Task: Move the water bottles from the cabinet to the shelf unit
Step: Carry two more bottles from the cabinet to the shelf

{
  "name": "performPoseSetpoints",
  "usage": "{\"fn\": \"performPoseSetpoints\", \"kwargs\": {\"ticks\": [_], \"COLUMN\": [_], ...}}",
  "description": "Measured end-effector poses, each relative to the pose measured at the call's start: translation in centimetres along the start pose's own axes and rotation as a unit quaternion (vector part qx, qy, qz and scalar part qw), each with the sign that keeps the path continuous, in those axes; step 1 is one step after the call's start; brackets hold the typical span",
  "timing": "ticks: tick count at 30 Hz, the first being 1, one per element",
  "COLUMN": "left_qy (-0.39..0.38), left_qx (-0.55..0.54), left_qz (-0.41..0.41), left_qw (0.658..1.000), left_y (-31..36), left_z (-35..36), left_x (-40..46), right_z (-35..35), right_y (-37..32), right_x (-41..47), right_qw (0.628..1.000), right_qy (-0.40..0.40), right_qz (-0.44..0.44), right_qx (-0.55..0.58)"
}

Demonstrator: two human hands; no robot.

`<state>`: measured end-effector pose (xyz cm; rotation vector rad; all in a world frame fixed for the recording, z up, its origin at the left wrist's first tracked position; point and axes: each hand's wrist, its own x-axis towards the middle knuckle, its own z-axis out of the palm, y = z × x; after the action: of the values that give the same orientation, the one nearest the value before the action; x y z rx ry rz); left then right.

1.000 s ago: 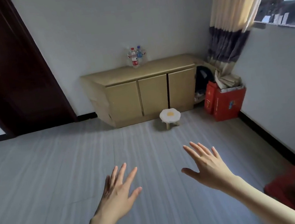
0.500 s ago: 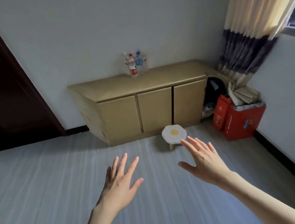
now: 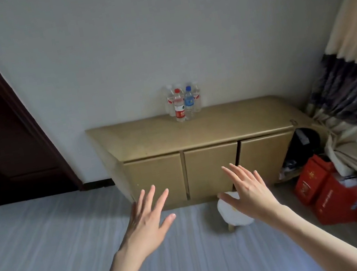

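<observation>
Nothing has been moved yet — the water bottles (image 3: pixel 183 102) all stand together on top of the cabinet (image 3: pixel 195 130) by the wall. The left hand (image 3: pixel 146 224) and right hand (image 3: pixel 250 194) hold nothing, fingers spread wide — no shelf unit in sight

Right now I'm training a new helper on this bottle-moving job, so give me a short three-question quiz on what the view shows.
1. True or false: the left hand is holding a bottle.
2. Where do the water bottles stand? A) on the floor B) on top of the cabinet, by the wall C) on the small stool
3. What colour are the boxes right of the cabinet?

Key: 1 false, both hands are open and empty; 2 B; 3 red.
</observation>
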<state>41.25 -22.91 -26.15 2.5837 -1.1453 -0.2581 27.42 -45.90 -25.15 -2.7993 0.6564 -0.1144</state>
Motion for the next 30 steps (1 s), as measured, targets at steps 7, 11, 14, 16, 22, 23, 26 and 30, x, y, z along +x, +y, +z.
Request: {"fn": "performPoseSetpoints", "kwargs": {"ticks": [7,11,14,16,22,23,26,30], "left_qy": [-0.032,-0.034,-0.035,-0.025,-0.055,-0.064,-0.065,-0.034], "left_qx": [-0.012,0.011,0.033,0.043,0.043,0.044,0.032,0.039], "left_qz": [-0.011,0.009,0.025,0.034,0.059,0.059,0.059,0.062], "left_qw": [0.999,0.999,0.999,0.998,0.996,0.995,0.996,0.997], "left_y": [-6.2,-10.3,-13.1,-14.6,-16.1,-16.2,-15.8,-15.5], "left_z": [-0.3,-1.4,-3.2,-4.3,-4.8,-4.6,-3.8,-2.8], "left_x": [13.4,22.8,29.4,33.6,43.3,44.8,49.7,57.3], "right_z": [1.6,2.8,2.5,2.0,2.1,2.1,2.2,2.1], "right_y": [0.0,0.1,-0.5,-0.8,0.4,0.9,3.3,6.8], "right_x": [14.5,23.4,29.8,33.7,42.6,44.0,48.9,57.2], "right_qw": [1.000,0.999,0.999,0.999,0.998,0.998,0.998,1.000], "right_qy": [-0.011,-0.008,-0.004,0.006,0.000,-0.004,-0.006,0.014], "right_qz": [0.009,0.031,0.040,0.043,0.065,0.066,0.059,0.012], "right_qx": [0.008,0.010,0.001,0.008,0.020,0.016,0.005,-0.001]}}
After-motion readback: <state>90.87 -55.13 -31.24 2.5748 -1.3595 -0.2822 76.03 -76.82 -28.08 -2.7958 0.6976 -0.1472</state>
